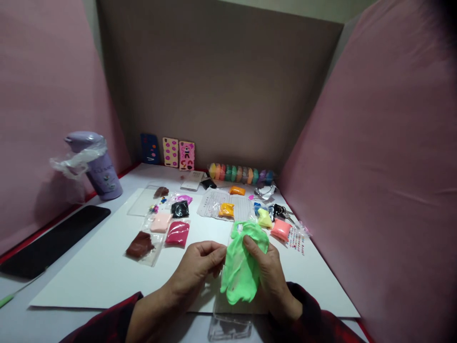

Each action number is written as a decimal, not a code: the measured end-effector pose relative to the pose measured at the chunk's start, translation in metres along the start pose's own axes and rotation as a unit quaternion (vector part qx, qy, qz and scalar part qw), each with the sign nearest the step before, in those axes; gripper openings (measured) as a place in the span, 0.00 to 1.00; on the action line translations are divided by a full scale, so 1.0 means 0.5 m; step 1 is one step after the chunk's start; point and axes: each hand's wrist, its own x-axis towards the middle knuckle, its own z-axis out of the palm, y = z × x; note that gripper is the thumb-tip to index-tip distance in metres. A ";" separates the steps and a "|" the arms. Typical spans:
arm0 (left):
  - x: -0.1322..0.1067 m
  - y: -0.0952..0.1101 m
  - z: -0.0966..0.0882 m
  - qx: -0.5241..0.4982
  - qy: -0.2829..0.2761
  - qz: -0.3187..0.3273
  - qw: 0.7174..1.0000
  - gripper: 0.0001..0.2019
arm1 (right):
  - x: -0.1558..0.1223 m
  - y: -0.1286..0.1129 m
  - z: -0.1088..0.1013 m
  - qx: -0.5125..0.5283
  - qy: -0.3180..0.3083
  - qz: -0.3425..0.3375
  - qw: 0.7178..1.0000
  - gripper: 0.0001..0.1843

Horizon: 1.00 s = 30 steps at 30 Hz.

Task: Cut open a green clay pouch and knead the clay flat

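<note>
A sheet of bright green clay [240, 270] hangs stretched between my hands over a clear plastic phone case [228, 324] that lies at the near edge of the white board [96, 271]. My left hand [198, 267] pinches the left edge of the clay with closed fingers. On the clay's right side my right hand [270, 276] grips it, thumb pressed on its top.
Small bags of clay lie ahead: brown [140, 245], pink [177, 233], peach [160, 222], black [179, 208], yellow [226, 209], coral [280, 229]. A row of coloured clay tubs [240, 173] lines the back wall. A purple cup [100, 166] and a black phone [53, 240] sit left.
</note>
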 end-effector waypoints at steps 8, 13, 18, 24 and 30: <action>0.001 -0.007 -0.006 0.001 -0.003 0.002 1.000 0.15 | -0.004 0.006 -0.005 -0.009 -0.021 0.007 1.000 0.15; 0.003 -0.009 -0.004 0.005 0.016 -0.004 1.000 0.18 | -0.008 0.014 -0.006 -0.018 -0.014 0.014 1.000 0.16; 0.004 -0.008 0.002 -0.014 0.009 -0.008 1.000 0.20 | -0.009 0.019 -0.004 -0.007 -0.039 0.025 0.999 0.16; -0.005 0.006 0.005 -0.028 -0.001 0.000 1.000 0.17 | -0.003 0.021 -0.007 -0.007 -0.033 0.022 0.999 0.15; -0.010 0.008 0.006 0.028 0.022 0.021 0.999 0.17 | -0.009 0.018 -0.006 -0.015 -0.049 0.019 0.998 0.15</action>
